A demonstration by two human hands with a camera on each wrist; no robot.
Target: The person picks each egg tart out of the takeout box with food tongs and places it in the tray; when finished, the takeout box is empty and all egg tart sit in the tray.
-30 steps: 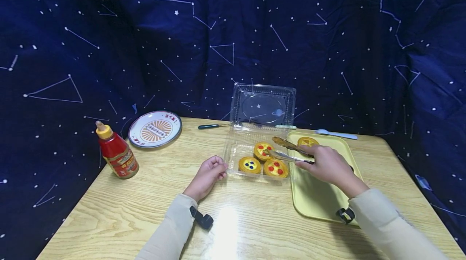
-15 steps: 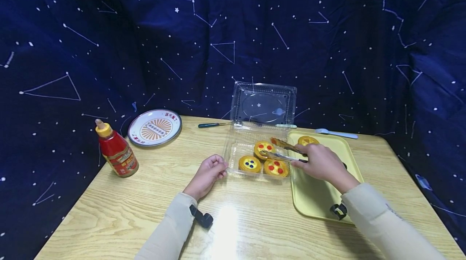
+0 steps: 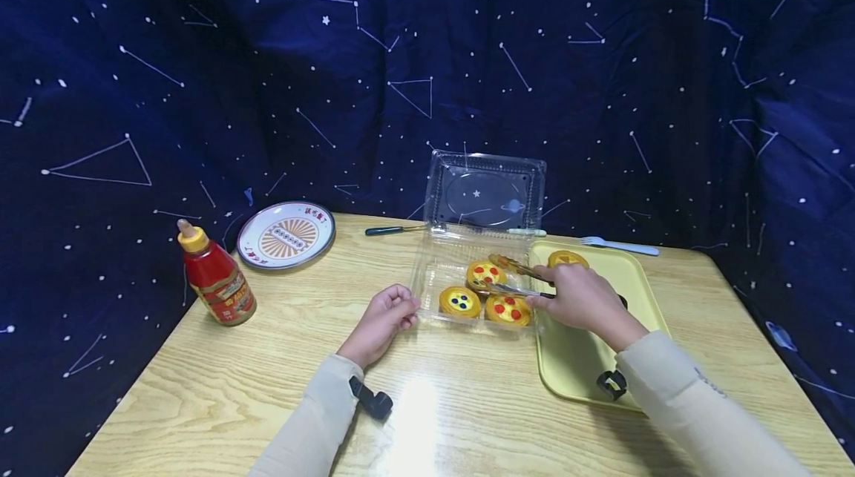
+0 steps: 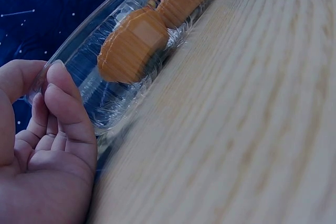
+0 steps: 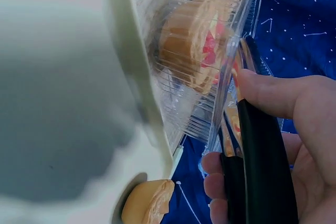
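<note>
Right of frame centre, right hand [image 3: 582,299] grips tongs [image 3: 518,268], tips parted at the rear tart [image 3: 485,273]; left hand [image 3: 382,320] pinches container rim [image 4: 73,38]. Off-centre squeeze could tip that tart.

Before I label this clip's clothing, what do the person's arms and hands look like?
The left sleeve and right sleeve are pale beige; the right bears a small dark marking. A black left device and black right device sit at the wrists. The left hand and right hand are gloveless.
</note>
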